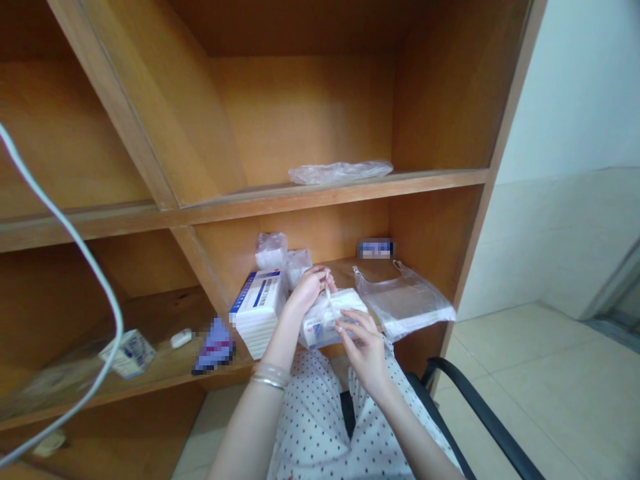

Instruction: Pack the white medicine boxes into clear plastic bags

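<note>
A white plastic-wrapped packet (327,325) is being held at the front edge of the wooden shelf (350,272) by the curled right hand (365,353). A thin white strip (329,293), hard to make out, is being pinched by the closed left hand (310,288).

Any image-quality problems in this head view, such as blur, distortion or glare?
In the head view, wide-angle distortion skews the wooden shelf edge; mosaic blur hides the packet and rear label; the white cable intrudes at left; lighting is soft, without harsh glare.

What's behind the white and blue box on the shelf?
A white bundle in clear plastic and another show behind the white and blue box; whatever lies lower down behind the box is covered by it.
</note>
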`<state>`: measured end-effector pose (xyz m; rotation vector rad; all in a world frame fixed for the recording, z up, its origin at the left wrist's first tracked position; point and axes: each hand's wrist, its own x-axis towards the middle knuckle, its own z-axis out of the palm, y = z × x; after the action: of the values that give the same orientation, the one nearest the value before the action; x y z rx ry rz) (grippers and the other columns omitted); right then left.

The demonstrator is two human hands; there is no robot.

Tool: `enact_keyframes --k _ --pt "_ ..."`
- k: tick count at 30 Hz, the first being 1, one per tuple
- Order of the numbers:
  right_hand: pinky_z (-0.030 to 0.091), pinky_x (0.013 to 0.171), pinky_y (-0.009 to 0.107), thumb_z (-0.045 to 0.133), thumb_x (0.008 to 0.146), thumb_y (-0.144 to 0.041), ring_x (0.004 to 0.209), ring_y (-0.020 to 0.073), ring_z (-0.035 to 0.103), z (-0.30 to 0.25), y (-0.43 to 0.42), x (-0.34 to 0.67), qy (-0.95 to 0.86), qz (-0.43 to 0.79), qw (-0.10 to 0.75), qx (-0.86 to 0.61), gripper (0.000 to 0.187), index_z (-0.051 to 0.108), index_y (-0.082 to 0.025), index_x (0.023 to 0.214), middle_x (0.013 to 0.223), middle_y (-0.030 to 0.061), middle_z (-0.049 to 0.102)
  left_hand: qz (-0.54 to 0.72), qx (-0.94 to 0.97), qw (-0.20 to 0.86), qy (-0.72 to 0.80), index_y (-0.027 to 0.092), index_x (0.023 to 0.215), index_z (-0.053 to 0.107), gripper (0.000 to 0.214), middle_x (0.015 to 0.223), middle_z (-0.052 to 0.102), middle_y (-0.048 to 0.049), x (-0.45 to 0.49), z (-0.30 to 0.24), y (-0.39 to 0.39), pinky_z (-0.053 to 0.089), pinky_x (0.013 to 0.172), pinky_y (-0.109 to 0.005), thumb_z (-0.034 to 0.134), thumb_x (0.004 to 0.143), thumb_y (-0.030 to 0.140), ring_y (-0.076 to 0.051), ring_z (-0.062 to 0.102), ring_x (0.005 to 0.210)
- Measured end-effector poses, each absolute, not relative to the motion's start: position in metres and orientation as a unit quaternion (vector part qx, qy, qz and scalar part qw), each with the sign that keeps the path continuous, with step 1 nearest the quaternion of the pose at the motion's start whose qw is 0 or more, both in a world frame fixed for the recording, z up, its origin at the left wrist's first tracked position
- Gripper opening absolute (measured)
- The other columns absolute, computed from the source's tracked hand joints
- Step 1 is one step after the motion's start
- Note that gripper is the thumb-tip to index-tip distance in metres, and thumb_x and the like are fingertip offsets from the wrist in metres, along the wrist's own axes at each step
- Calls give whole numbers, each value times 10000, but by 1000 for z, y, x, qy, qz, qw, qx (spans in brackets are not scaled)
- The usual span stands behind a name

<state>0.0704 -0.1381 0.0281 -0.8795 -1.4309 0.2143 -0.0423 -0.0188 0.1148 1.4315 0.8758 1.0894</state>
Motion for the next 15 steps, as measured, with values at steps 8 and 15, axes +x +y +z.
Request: enact_keyframes --k 8,15 --pt "361 955 479 549 866 -268 1128 243 495 22 -142 75 -624 77 641 -440 146 695 -267 866 1087 31 664 318 763 259 499 185 757 478 147 568 456 55 -41 104 -4 363 516 -196 390 792 72 -84 407 486" --pt "329 984 506 553 855 -294 1215 264 431 5 -141 79 -626 46 615 -478 169 723 -287 855 1322 49 503 294 750 221 550 176 783 496 182 583 461 44 -48 88 10 404 566 -217 362 789 53 -95 450 502"
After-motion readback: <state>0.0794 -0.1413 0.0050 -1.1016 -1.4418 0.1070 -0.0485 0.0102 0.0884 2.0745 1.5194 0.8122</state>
